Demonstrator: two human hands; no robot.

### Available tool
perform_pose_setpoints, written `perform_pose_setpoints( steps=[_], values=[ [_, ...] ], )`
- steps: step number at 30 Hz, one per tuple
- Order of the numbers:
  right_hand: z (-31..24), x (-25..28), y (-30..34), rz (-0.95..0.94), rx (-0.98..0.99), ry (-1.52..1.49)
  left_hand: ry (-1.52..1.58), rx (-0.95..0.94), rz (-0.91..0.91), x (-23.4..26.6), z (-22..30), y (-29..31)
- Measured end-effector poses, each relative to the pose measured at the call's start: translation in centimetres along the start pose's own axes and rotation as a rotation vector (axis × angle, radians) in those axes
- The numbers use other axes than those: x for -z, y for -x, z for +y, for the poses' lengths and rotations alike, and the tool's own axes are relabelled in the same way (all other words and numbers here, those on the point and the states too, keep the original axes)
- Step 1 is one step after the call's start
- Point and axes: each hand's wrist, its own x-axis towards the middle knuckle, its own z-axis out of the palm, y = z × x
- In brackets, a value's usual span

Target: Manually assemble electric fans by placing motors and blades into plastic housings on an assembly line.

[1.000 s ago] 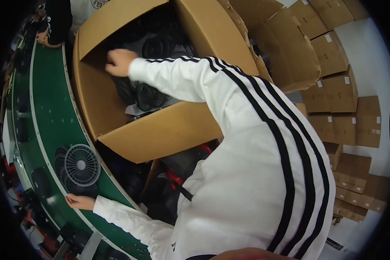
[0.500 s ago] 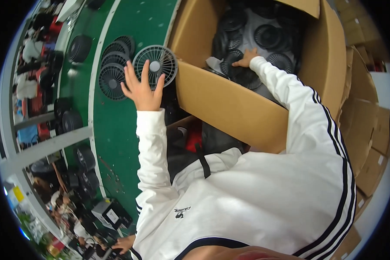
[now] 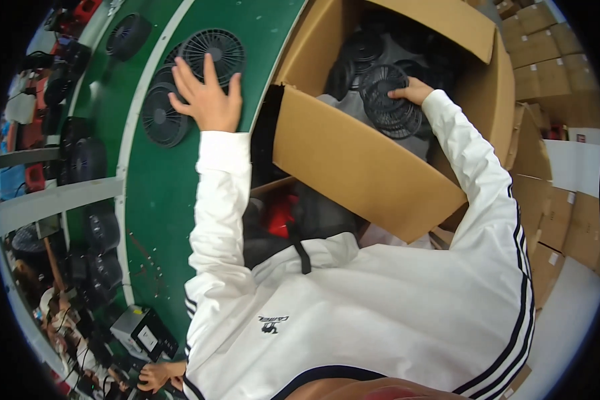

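My left hand [image 3: 210,103], fingers spread, is over the green bench beside a round dark fan grille [image 3: 213,50]. Its fingertips overlap the grille's lower edge; whether they touch it I cannot tell. That grille lies partly over other dark grilles, one of them the near fan grille [image 3: 163,115] to the left of my hand. Inside the large cardboard box [image 3: 367,160] at the right, my right hand [image 3: 413,90] grips a black fan grille [image 3: 383,93] by its right edge, tilted, with more grille overlapping below it. Other black round parts [image 3: 363,47] lie deeper in the box.
The green bench [image 3: 160,207] runs along the left, with black fan housings [image 3: 128,35] beyond its pale divider. A grey-and-black box [image 3: 143,333] stands near the lower left, by another person's hand [image 3: 157,377]. Cardboard cartons [image 3: 547,83] are stacked at far right.
My right hand has lifted a black fan grille from the box's contents. My left hand and the loose grille near it have shifted up and left in the picture, and the grille now overlaps the others.
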Motion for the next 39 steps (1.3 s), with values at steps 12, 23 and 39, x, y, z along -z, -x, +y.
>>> perform_pose_setpoints(
  steps=[12,23,39],
  values=[
    [-28.0,-1.4,-6.8,-0.008,0.421,-0.85,0.186,-0.091,0.017,0.3,1.0,0.1],
    [-31.7,-3.4,-16.0,0.452,0.642,-0.573,0.362,-0.049,0.02,0.8,1.6,0.1],
    [-26.8,4.4,-22.5,0.578,1.052,0.609,0.473,-0.082,0.084,1.4,1.9,1.1]
  ],
)
